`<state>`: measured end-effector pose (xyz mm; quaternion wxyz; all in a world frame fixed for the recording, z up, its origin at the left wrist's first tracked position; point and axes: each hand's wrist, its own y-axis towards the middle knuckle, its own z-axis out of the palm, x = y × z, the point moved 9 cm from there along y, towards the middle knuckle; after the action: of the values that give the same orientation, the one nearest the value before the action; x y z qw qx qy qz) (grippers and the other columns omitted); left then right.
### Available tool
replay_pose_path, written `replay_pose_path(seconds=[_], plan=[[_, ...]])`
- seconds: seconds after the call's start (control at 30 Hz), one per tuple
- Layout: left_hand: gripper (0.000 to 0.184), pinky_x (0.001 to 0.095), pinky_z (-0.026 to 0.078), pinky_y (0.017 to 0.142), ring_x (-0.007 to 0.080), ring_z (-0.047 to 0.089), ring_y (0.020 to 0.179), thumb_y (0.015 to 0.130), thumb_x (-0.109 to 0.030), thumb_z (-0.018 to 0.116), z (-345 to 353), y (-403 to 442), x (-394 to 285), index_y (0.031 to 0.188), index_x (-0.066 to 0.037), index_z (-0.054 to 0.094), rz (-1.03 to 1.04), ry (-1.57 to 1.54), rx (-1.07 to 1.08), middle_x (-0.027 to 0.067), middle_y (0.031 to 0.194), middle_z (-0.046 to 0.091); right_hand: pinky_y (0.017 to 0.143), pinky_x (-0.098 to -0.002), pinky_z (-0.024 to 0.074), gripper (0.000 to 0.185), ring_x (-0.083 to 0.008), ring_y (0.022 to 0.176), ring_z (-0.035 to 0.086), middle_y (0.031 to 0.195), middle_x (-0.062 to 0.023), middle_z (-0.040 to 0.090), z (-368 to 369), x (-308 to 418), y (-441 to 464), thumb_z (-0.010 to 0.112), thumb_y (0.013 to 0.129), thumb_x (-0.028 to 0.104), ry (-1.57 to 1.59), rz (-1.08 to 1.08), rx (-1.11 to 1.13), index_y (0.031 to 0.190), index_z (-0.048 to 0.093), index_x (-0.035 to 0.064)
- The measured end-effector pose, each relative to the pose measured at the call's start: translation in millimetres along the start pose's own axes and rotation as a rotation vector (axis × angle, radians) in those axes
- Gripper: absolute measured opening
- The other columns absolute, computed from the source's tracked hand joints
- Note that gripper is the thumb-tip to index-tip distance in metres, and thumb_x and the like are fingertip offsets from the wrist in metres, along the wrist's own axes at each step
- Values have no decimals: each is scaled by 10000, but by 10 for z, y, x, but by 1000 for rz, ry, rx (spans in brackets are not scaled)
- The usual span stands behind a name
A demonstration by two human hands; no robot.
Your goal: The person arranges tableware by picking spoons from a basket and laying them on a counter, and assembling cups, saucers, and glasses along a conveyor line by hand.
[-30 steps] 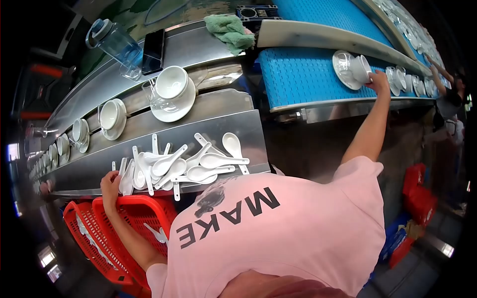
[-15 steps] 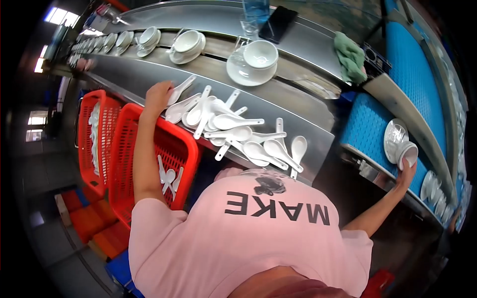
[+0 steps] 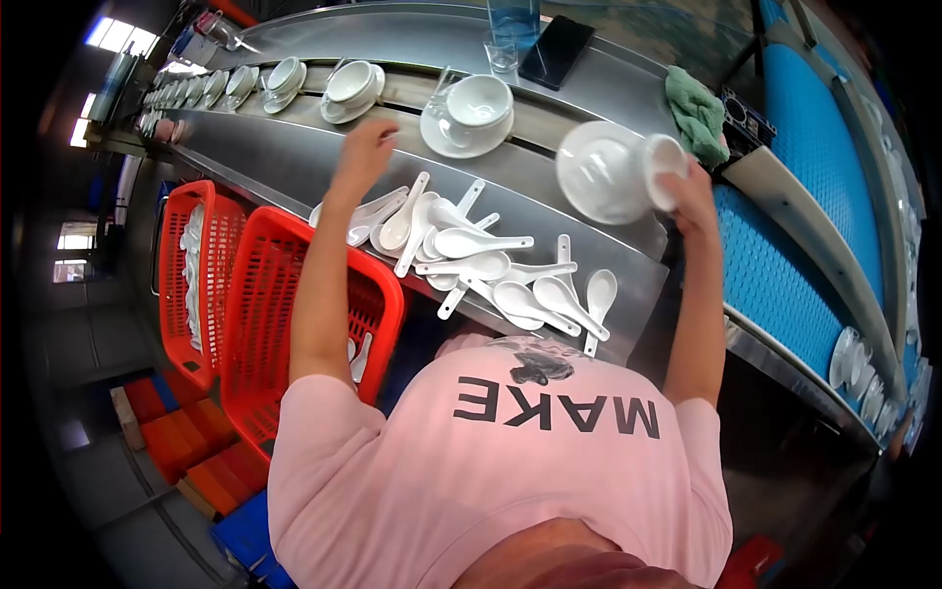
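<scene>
My right hand (image 3: 695,196) grips a small white bowl (image 3: 663,169) tilted on its side, above the right end of the steel counter. A white plate (image 3: 594,177) with clear glassware on it is against the bowl and slightly blurred. My left hand (image 3: 367,152) is raised over the counter, fingers curled together; a small pale bit shows at the fingertips, too little to name. Below it a pile of white spoons (image 3: 471,241) lies along the counter's near edge. Closest to the left hand on the belt are a plate (image 3: 466,147) and its bowl (image 3: 481,100).
More bowl-and-plate sets (image 3: 350,80) line the belt to the left. Red baskets (image 3: 294,231) stand below the counter at left. A blue conveyor (image 3: 775,265) runs at right. On the back ledge are a phone (image 3: 556,53) and a green cloth (image 3: 695,113).
My right hand has brought the bowl and plate from the blue conveyor over to the counter. My left hand has moved up and right from the spoons. The belt sets have shifted left.
</scene>
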<state>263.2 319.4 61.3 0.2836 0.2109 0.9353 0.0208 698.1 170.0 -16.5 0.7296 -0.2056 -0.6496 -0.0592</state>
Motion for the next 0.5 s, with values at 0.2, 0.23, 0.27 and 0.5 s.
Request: replay_pose_path(seconds=[0.2,0.23,0.27,0.5], plan=[[329,407,436,783,351,532,927,720,-198,607,-506,-645,955,1005,-39,564,-221,513,163,191,960,566,658,-296,450,445,-181,757,547,880,-108,587,584,-124,298,540,624,56,-237,-37,109,1066,535,1],[322,406,442,778,357,548,903,702,-207,610,-474,-722,1135,972,-33,582,-251,548,229,194,940,589,658,-300,446,404,-184,759,544,894,-108,586,653,-81,249,517,655,75,-222,-3,114,1051,539,-5],[270,404,451,758,356,570,853,693,-198,595,-465,-762,1074,897,-22,607,-245,540,264,194,877,608,682,-304,447,393,-189,774,547,911,-115,588,704,18,193,525,688,104,-277,-18,144,1065,535,-7],[131,412,441,630,347,560,708,623,-104,572,-231,-628,1422,714,-11,576,-42,501,365,178,726,584,740,-291,449,347,-171,850,573,911,-129,622,-443,502,-344,569,794,218,-277,-129,-100,1064,566,0]])
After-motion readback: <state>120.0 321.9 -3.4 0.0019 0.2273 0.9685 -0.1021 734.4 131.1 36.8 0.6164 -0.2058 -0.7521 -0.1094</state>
